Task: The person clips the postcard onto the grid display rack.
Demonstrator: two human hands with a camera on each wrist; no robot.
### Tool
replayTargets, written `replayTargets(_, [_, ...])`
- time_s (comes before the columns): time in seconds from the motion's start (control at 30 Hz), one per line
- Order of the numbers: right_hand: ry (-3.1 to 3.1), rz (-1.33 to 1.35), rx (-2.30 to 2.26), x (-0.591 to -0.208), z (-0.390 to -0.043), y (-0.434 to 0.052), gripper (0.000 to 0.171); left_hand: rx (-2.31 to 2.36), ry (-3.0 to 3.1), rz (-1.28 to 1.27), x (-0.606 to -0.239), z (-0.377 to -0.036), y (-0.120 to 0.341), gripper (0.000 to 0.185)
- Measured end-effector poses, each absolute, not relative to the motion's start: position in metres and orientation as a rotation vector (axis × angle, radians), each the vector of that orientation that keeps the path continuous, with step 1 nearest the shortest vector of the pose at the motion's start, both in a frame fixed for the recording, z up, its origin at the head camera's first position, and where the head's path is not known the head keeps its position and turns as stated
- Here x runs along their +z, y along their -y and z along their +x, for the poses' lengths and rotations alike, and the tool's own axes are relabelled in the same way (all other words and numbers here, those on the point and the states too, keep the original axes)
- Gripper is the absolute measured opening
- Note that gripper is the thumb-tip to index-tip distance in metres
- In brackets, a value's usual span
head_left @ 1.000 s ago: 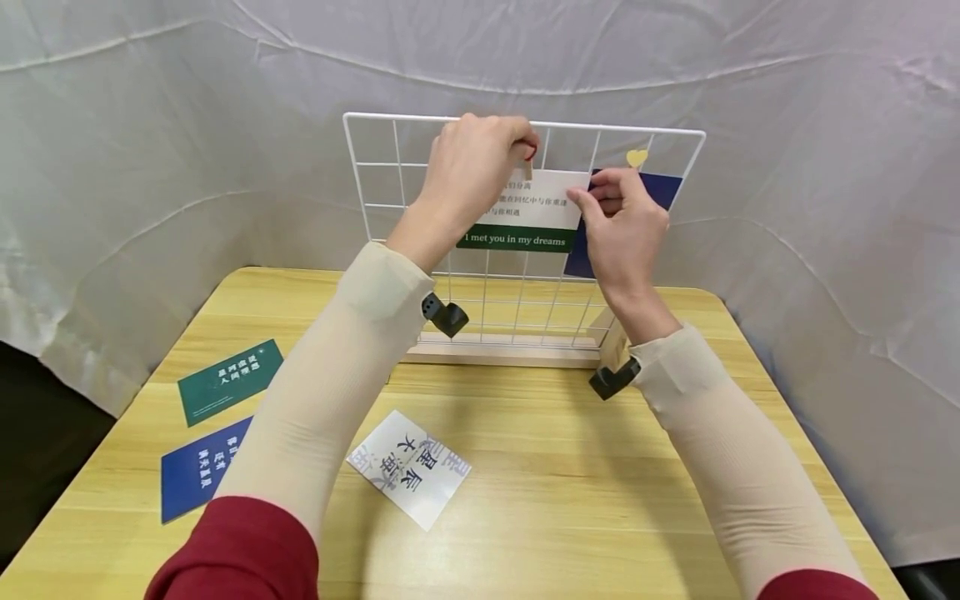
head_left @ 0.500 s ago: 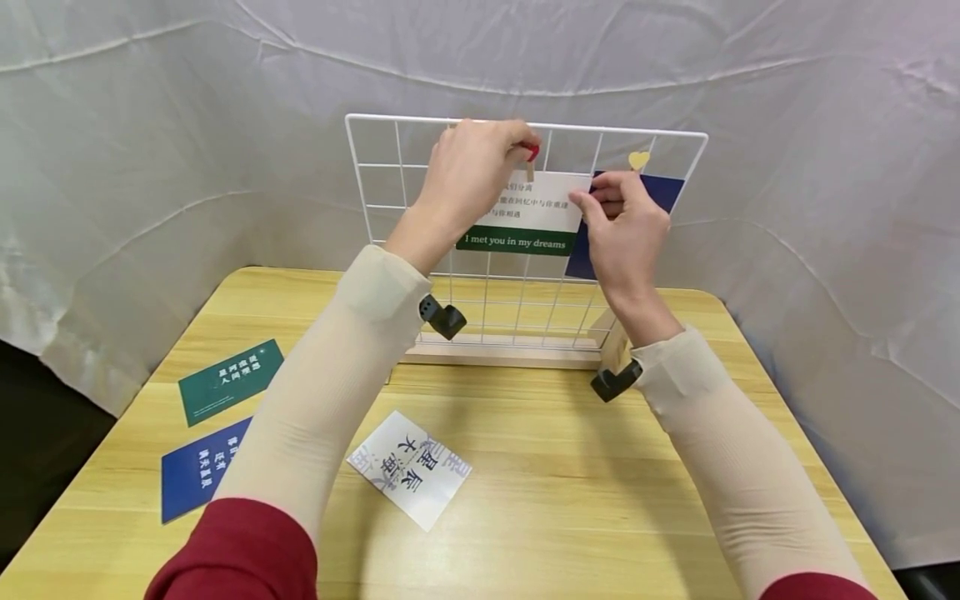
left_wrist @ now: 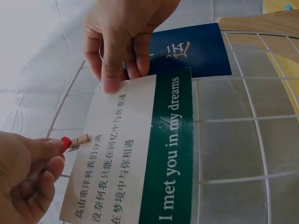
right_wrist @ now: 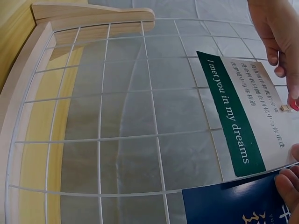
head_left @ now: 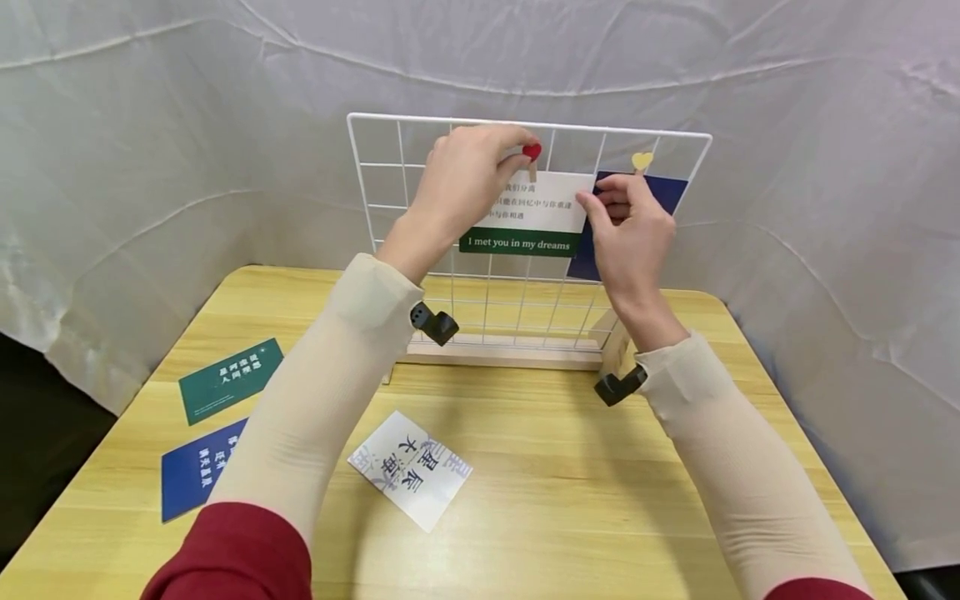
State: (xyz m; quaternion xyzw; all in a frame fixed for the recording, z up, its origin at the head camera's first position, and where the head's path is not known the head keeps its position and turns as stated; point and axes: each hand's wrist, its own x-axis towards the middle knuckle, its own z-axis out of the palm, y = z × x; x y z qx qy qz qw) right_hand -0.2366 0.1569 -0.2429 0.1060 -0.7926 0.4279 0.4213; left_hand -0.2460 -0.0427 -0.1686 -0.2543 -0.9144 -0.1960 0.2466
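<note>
A white and green card (head_left: 545, 200) lettered "I met you in my dreams" lies against the white wire grid (head_left: 487, 292). At its top edge is a small wooden clothespin (left_wrist: 79, 140) with a red heart, its jaws over the card. My left hand (head_left: 468, 167) pinches the heart end between thumb and fingertip. My right hand (head_left: 633, 229) holds the card's right edge, thumb in front and the other fingers curled behind. Beside it a dark blue card (head_left: 666, 192) hangs on the grid under a yellow heart clip (head_left: 642, 161), partly hidden by the right hand.
The grid stands on a wooden base (head_left: 495, 354) at the back of the table (head_left: 585, 500). On the tabletop lie a green card (head_left: 228, 379), a blue card (head_left: 187, 479) partly under the left forearm, and a white card (head_left: 411, 469). Pale cloth (head_left: 187, 150) hangs behind.
The left fingers have eased back slightly and lowered, so more of the red heart shows. The right hand keeps its hold on the card and shifts slightly right and down with the grid.
</note>
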Motion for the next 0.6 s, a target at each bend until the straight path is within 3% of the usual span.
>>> replayTargets(0.6, [1.966, 0.293, 1.083, -0.252, -0.216, -0.174, 0.030, -0.742, 2.297, -0.886, -0.185, -0.230, 0.067, 0.023])
